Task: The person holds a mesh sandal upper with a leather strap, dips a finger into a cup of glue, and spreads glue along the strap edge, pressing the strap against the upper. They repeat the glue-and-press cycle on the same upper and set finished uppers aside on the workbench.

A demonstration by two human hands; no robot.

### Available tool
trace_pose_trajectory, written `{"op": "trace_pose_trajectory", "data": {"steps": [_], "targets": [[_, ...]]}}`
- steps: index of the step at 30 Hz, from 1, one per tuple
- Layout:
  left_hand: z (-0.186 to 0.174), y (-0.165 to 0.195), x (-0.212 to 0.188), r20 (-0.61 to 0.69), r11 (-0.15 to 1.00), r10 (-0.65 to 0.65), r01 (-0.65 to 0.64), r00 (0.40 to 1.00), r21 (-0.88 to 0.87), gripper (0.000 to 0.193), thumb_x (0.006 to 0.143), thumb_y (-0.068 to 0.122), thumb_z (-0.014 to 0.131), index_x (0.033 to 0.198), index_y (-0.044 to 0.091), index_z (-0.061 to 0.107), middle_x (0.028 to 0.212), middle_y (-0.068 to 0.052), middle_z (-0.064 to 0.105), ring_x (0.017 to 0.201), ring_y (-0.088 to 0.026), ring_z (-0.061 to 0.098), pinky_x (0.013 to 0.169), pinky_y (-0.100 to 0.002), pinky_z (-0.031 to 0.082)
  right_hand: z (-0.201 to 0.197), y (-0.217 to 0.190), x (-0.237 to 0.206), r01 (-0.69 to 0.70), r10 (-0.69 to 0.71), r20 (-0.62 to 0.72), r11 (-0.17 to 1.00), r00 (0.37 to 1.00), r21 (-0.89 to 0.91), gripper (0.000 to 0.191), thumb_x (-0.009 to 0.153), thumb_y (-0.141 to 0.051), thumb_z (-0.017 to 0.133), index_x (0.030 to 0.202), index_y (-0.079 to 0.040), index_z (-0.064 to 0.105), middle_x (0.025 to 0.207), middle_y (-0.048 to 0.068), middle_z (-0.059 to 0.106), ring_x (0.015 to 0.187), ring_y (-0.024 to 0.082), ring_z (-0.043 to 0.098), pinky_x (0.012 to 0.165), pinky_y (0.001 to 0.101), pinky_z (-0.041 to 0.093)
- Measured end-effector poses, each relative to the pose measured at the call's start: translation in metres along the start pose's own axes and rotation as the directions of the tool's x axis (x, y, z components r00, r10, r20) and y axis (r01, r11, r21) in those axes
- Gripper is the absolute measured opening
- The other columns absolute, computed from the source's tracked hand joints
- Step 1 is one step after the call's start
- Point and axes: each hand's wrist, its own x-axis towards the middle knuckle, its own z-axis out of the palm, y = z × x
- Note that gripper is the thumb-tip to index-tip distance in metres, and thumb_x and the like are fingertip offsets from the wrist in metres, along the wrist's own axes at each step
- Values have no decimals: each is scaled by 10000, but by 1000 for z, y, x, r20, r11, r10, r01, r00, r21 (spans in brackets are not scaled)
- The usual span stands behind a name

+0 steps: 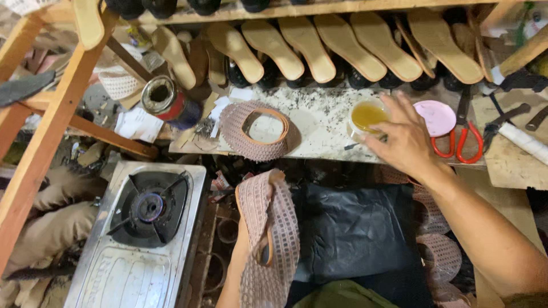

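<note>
- Head cam: your right hand (406, 137) rests spread-fingered at the glue pot (368, 118), maybe touching it.
- Your left hand (251, 242), mostly hidden, grips a woven strap (268, 228).

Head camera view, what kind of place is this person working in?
Most likely a small shoemaking workshop. Tan insoles stand in a row under a wooden shelf, woven mesh shoe uppers lie on the bench, and the left hand holds another. The right hand reaches a tub of yellow glue.
</note>
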Motion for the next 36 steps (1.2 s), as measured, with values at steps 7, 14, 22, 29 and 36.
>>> {"op": "trace_pose_trajectory", "data": {"steps": [7, 14, 22, 29, 36], "targets": [[17, -29, 5, 41, 997, -49, 51, 998, -51, 350, 912, 175, 710, 1232, 52, 640, 1033, -93, 704, 866, -205, 695, 714, -363, 595, -16, -62, -37, 61, -68, 2, 912, 998, 405, 132, 826, -178, 794, 912, -81, 774, 1419, 137, 609, 1445, 354, 478, 1213, 474, 374], [21, -43, 7, 2, 983, -14, 13, 1000, 186, 359, 952, 163, 691, 1281, 32, 627, 1089, -89, 697, 903, -173, 672, 737, -326, 579, -2, -112, -66, 388, -408, -17, 853, 913, 349, 525, 747, -117, 774, 1261, -183, 693, 1600, 182, 308, 1492, 403, 296, 1206, 556, 329], [67, -20, -16, 30, 936, 28, -37, 999, 350, 330, 978, 127, 603, 1290, 23, 567, 1045, -119, 695, 843, -178, 697, 685, -315, 602, -5, -100, -62, 513, -510, -103, 793, 854, 330, 551, 806, -100, 785, 1322, -253, 667, 1608, 104, 343, 1503, 383, 334, 1200, 556, 381], [69, -10, -9, 198, 888, 148, -219, 969, 405, 357, 1007, 147, 612, 1304, -50, 625, 1067, -136, 704, 862, -173, 694, 721, -315, 596, -16, -109, -55, 535, -539, -67, 801, 840, 268, 478, 799, -37, 728, 1248, -201, 753, 1545, 127, 424, 1451, 394, 402, 1153, 561, 411], [42, 12, -5, 151, 974, 132, -156, 980, 165, 431, 1009, 376, 530, 1131, -12, 671, 950, -118, 735, 853, -197, 721, 810, -370, 631, -20, -78, -35, 377, -373, -61, 905, 926, 196, 294, 841, -83, 697, 1128, -71, 758, 1430, 165, 581, 1342, 394, 549, 1151, 512, 443]]}}
